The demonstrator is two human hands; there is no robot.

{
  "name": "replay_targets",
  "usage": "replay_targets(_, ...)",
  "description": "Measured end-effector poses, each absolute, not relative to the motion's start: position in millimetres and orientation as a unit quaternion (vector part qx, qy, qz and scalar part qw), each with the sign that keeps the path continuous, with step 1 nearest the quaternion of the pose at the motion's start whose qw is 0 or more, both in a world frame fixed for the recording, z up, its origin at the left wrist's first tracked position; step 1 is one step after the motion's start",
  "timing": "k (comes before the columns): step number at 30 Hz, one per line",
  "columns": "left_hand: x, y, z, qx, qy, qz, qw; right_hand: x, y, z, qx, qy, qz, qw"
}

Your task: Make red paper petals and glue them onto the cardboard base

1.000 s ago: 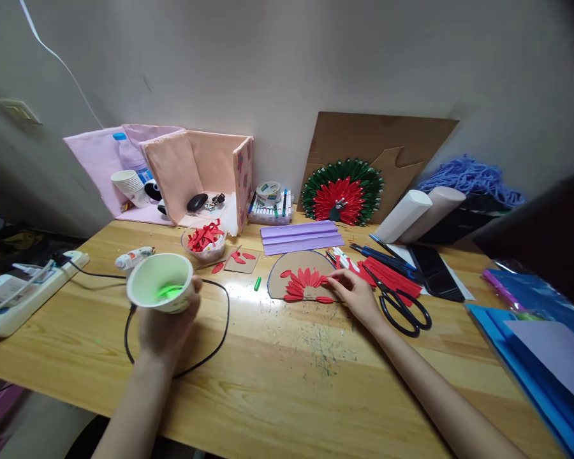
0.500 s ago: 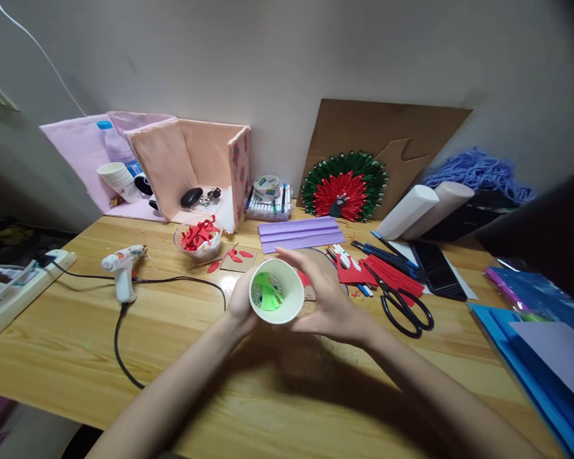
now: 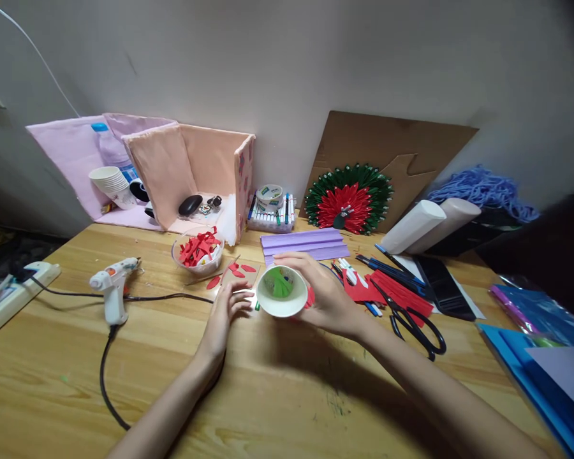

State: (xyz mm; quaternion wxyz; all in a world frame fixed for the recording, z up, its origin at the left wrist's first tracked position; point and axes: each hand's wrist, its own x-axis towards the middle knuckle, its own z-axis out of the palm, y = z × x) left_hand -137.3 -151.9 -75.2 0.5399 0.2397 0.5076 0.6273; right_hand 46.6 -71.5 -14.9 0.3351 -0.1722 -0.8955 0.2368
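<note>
A white paper cup (image 3: pixel 283 306) is gripped from its right side by my right hand (image 3: pixel 328 294), its mouth tilted toward me. Inside the cup lie green paper pieces (image 3: pixel 279 285). My left hand (image 3: pixel 228 312) is apart from the cup, to its left, with fingers loosely spread over the table. Just beyond that hand are red petal-shaped pieces (image 3: pixel 239 273) on a small cardboard piece (image 3: pixel 252 269). Past the cup lie strips of purple folded paper (image 3: pixel 303 244).
A hot glue gun (image 3: pixel 115 290) with a black cord stands at left. Behind is a clear bowl of red scraps (image 3: pixel 198 252). At right lie black scissors (image 3: pixel 416 328), red fabric-like pieces (image 3: pixel 397 290) and blue folders (image 3: pixel 516 363). A green-and-red peacock-like craft (image 3: pixel 348 201) leans at the back.
My left hand has let go of the cup and moved left and down toward the table. The cup, now in my right hand alone, has tilted more toward me.
</note>
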Motion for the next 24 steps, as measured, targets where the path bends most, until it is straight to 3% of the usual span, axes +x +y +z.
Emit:
replay_targets(4, -144, -154, -79, 0.218, 0.561, 0.647, 0.469, 21, -27, -36, -0.214, -0.885, 0.248, 0.330)
replay_targets(11, -140, -155, -86, 0.238, 0.603, 0.603, 0.464, -41, 34, -67, -0.199, -0.881, 0.286, 0.319)
replay_targets(18, -140, -154, -77, 0.232, 0.613, 0.583, 0.480, -53, 50, -84, -0.233, -0.870, 0.303, 0.312)
replay_targets(24, -143, -159, -74, 0.282, 0.654, 0.542, 0.446, -42, 45, -79, -0.191, -0.879, 0.253, 0.356)
